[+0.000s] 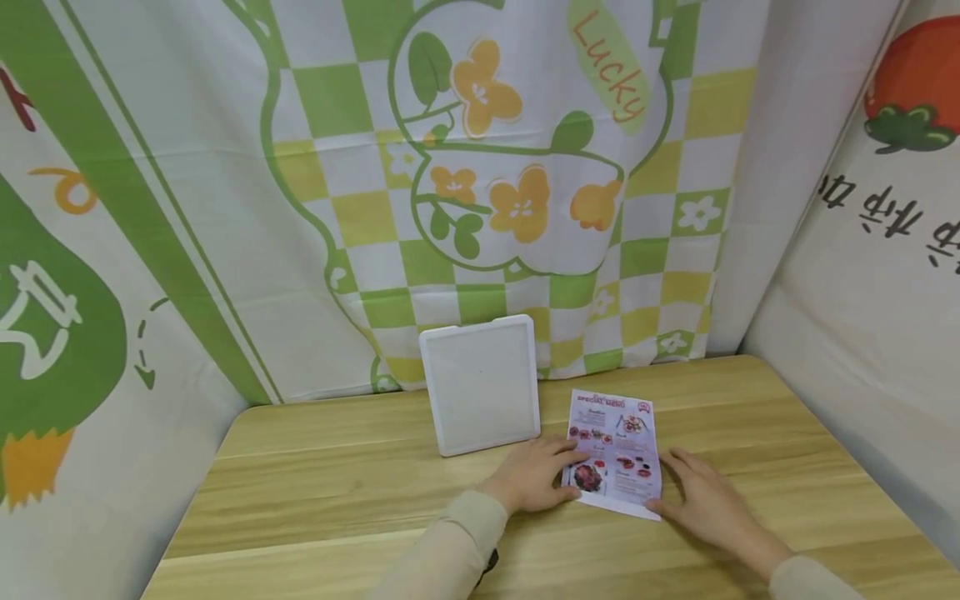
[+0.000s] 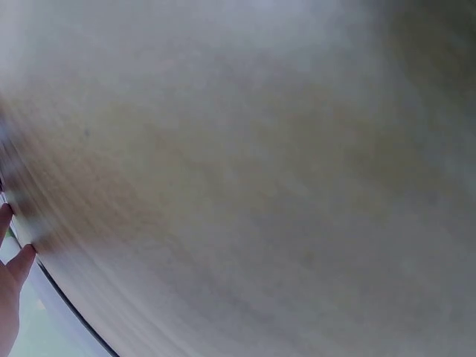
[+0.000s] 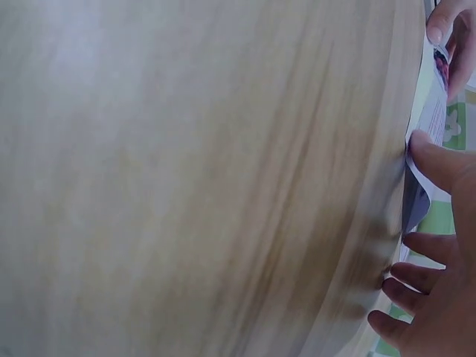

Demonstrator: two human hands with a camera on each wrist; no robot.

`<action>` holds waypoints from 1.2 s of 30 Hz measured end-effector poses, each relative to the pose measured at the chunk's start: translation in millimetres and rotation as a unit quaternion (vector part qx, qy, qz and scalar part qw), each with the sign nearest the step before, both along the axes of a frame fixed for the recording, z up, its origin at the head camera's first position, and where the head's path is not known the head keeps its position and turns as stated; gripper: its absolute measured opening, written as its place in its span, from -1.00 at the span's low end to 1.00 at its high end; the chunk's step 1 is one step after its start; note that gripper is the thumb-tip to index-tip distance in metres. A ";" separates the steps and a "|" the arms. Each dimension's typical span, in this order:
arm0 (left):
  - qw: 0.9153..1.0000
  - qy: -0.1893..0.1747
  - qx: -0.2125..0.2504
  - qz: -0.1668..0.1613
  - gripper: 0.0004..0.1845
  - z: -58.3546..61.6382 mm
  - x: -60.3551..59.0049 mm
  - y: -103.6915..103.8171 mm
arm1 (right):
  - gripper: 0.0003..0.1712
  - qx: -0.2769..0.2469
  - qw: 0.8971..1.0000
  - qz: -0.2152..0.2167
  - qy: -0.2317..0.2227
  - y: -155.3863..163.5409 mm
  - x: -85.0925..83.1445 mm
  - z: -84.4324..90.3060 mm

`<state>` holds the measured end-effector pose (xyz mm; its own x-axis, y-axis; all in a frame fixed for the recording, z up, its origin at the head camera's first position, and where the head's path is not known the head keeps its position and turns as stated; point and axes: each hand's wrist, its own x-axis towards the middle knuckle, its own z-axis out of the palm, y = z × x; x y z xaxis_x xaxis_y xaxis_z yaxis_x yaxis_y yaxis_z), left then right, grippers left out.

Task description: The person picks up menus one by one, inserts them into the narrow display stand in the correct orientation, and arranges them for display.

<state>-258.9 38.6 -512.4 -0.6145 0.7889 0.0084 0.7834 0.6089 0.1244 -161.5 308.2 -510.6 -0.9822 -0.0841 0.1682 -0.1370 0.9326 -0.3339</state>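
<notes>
A printed menu sheet [image 1: 615, 454] with food pictures lies on the wooden table, its right side slightly raised in the right wrist view. At the sheet's left edge is my left hand [image 1: 534, 477], fingers reaching over the print and thumb by the lower left corner. My right hand [image 1: 708, 504] is at the opposite edge, its thumb touching the lower right corner. Spread fingers of that right hand [image 3: 439, 275] rest on the table beside the sheet. Only a few fingertips of the left hand [image 2: 16, 271] show in the left wrist view.
A white rectangular frame or board [image 1: 482, 387] leans upright at the back of the table [image 1: 322, 492], left of the sheet. Behind it hangs a green and yellow checked cloth [image 1: 442, 250]. Printed cloth walls flank the table on both sides.
</notes>
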 end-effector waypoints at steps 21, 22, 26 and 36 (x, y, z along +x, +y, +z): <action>0.998 -0.008 0.009 0.054 -0.29 1.6 13.8 8.6 | -0.60 -0.284 0.953 -0.103 0.020 -10.3 -11.4 -0.4; 0.998 -0.013 0.019 0.065 -0.28 2.4 14.8 9.5 | -0.61 -0.291 0.950 -0.109 0.020 -11.3 -11.3 0.5; 0.987 -0.046 0.094 0.120 -0.27 4.1 16.9 13.2 | -0.65 -0.307 0.942 -0.130 0.030 -15.4 -9.8 4.4; 0.917 -0.140 0.311 0.209 -0.40 4.6 18.9 19.8 | -0.70 -0.338 0.931 -0.124 0.068 -20.9 -1.6 8.6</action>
<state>-240.0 58.5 -507.8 -0.9088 0.3805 0.1714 0.3817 0.5918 0.7100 -163.1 287.3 -502.0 -0.9232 0.3122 0.2243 -0.0292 0.5250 -0.8506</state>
